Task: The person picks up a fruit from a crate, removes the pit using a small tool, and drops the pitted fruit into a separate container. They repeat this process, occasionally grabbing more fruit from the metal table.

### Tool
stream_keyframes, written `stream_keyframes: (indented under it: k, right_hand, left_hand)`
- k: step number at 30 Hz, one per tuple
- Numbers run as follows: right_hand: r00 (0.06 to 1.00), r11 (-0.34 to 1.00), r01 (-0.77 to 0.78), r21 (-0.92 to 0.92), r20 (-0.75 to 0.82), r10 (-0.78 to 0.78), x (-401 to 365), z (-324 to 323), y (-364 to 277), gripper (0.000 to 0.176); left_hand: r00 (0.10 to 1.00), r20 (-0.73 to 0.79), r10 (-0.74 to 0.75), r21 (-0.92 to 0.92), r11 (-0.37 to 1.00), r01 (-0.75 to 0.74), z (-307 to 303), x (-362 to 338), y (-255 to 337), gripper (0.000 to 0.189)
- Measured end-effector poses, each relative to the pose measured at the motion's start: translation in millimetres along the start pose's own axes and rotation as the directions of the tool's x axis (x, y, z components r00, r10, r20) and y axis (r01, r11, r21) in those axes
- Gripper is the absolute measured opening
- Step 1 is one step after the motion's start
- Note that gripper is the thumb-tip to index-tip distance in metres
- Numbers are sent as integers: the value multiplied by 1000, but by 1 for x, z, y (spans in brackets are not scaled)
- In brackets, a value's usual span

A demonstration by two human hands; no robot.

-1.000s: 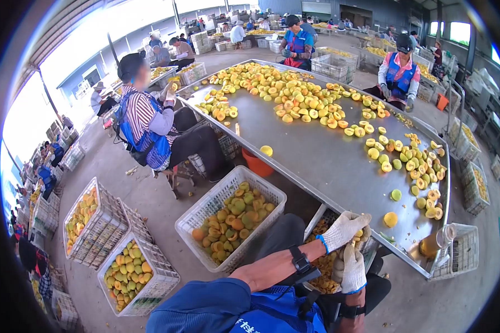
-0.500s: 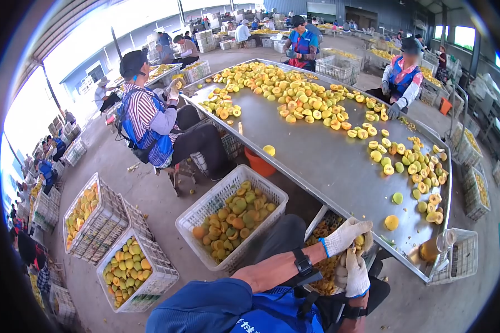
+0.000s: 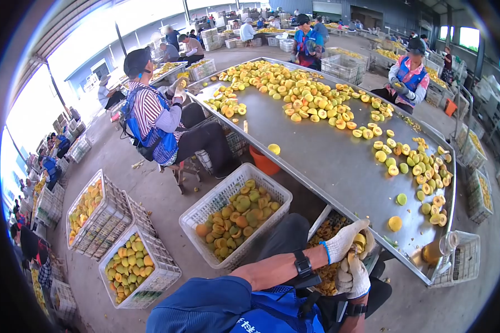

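Gloves on L hand (image 3: 344,238) and R hand (image 3: 353,276) are seen as white w/ blue cuff trim. Fruit (image 3: 360,242) betw. them is seen as yellow. Sleeve (image 3: 205,305) is coloured blue; watch (image 3: 301,265) black. Table (image 3: 328,161) is noted as plain grey metal; halves (image 3: 311,102) on it are yellow, orange, some green. Crate (image 3: 268,178) is white lattice. Bucket (image 3: 261,162) is orange. Co-worker's shirt (image 3: 147,108) is striped white/dark, w/ blue vest (image 3: 161,145). Bottle (image 3: 436,250) is tinted amber.
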State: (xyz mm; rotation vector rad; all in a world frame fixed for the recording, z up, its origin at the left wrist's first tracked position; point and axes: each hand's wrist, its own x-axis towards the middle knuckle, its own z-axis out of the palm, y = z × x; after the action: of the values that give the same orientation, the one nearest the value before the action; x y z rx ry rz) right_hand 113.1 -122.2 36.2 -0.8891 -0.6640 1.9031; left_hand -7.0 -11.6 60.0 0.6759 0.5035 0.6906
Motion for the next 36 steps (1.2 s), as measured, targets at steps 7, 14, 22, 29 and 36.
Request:
stream_keyframes:
  k: [7, 14, 22, 29, 36]
  right_hand:
    - [998, 991, -30, 134, 65, 22, 6, -32, 19, 38]
    - [963, 1000, 3, 10, -270, 0, 2, -32, 19, 43]
    - [879, 947, -22, -321, -458, -135, 11, -34, 22, 42]
    - [918, 909, 7, -416, -359, -171, 17, -21, 19, 26]
    - [906, 925, -126, -359, -420, -40, 28, -23, 27, 26]
  left_hand:
    - [975, -224, 11, 24, 1000, -6, 4, 9, -12, 39]
    - [854, -306, 421, 806, 593, -4, -39, 29, -24, 30]
    - [750, -434, 499, 679, 728, -91, -88, -22, 63, 33]
    - [433, -533, 727, 846, 478, 237, -259, -106, 80, 40]
    - [202, -835, 512, 518, 603, 607, -395, -208, 25, 29]
